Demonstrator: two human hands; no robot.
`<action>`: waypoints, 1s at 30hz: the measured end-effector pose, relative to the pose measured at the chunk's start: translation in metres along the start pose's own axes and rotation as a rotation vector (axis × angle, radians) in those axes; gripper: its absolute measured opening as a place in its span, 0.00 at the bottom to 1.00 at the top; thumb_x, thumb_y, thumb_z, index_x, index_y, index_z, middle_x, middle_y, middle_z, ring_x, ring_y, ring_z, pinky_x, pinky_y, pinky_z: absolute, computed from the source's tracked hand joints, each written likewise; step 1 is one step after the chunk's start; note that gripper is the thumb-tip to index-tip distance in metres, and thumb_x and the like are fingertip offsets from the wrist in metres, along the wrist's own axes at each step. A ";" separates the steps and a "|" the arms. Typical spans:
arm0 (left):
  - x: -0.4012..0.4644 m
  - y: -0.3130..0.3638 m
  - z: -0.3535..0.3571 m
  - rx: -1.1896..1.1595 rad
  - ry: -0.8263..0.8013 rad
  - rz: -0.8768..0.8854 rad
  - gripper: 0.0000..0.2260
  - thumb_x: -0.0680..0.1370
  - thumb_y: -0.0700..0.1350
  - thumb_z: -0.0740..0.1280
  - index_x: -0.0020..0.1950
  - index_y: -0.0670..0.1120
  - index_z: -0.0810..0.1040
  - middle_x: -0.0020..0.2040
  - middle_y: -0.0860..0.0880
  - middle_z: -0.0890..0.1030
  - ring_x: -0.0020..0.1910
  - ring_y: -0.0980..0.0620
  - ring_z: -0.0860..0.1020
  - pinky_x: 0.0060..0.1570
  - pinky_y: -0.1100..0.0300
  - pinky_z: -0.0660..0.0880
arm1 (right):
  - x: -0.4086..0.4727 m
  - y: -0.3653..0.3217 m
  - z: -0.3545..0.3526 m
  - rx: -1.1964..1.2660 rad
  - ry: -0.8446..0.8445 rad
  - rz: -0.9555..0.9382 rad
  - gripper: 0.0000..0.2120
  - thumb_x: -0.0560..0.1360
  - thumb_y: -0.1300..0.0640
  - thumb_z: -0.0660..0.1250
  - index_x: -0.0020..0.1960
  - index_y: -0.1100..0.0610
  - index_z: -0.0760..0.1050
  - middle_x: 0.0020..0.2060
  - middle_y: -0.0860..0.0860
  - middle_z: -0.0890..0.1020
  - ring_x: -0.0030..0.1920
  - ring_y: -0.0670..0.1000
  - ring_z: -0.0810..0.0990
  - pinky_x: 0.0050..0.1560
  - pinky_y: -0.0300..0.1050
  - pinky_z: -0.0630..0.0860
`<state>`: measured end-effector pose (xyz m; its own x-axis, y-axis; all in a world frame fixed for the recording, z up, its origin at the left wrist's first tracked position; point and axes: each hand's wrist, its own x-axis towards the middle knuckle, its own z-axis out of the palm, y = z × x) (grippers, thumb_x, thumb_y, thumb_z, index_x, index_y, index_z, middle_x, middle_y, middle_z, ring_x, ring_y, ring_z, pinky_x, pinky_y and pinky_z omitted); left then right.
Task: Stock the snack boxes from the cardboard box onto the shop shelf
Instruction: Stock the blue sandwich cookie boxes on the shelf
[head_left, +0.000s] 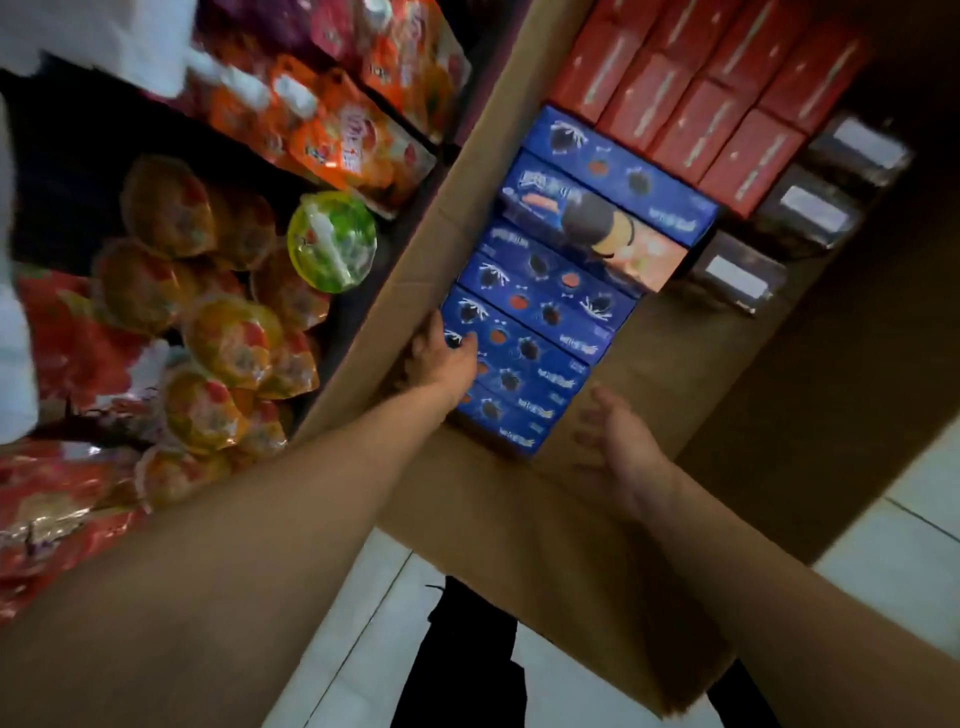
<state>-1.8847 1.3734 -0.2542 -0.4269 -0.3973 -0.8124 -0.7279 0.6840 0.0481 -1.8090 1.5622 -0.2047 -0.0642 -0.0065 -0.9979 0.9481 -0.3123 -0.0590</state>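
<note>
Head view, blue snack boxes (540, 312) packed in a row inside the open cardboard box (519, 519), left hand (441, 358) curled over the end of one blue box, right hand (618, 447) spread and relaxed just beside the row, holding nothing, red boxes (701, 88) beyond, orange pouches (332, 124) on the shelf at left.

I am standing in a shop: left of my fingers (470, 340), shelves (62, 171) are holding snack bags (337, 140); beyond them, boxes (545, 306) are filling a carton (395, 260).

White tiled floor (904, 525); cardboard box (519, 525) above it, contact unclear.
</note>
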 end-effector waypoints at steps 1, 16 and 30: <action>0.001 -0.002 0.010 0.023 0.060 -0.010 0.29 0.80 0.62 0.55 0.79 0.60 0.48 0.80 0.51 0.53 0.76 0.41 0.56 0.74 0.40 0.51 | 0.010 -0.001 0.006 0.038 -0.003 0.002 0.23 0.80 0.40 0.57 0.71 0.50 0.67 0.62 0.46 0.75 0.61 0.51 0.75 0.60 0.60 0.73; 0.020 0.004 0.057 -0.143 0.285 -0.029 0.25 0.78 0.63 0.57 0.74 0.62 0.58 0.73 0.51 0.60 0.66 0.43 0.61 0.61 0.47 0.66 | 0.062 0.001 0.004 0.228 -0.119 -0.127 0.25 0.82 0.39 0.49 0.44 0.46 0.83 0.33 0.44 0.86 0.32 0.44 0.84 0.22 0.40 0.77; 0.047 0.048 0.039 -0.357 0.098 -0.045 0.28 0.79 0.65 0.53 0.77 0.60 0.55 0.79 0.51 0.56 0.76 0.42 0.55 0.73 0.39 0.54 | 0.083 0.012 0.007 0.208 0.017 -0.150 0.29 0.74 0.30 0.56 0.71 0.40 0.67 0.61 0.45 0.80 0.56 0.51 0.82 0.54 0.56 0.77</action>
<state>-1.9188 1.4113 -0.3126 -0.4271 -0.4909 -0.7593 -0.8810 0.4148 0.2274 -1.8055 1.5515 -0.2876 -0.1929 0.0702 -0.9787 0.8437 -0.4975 -0.2019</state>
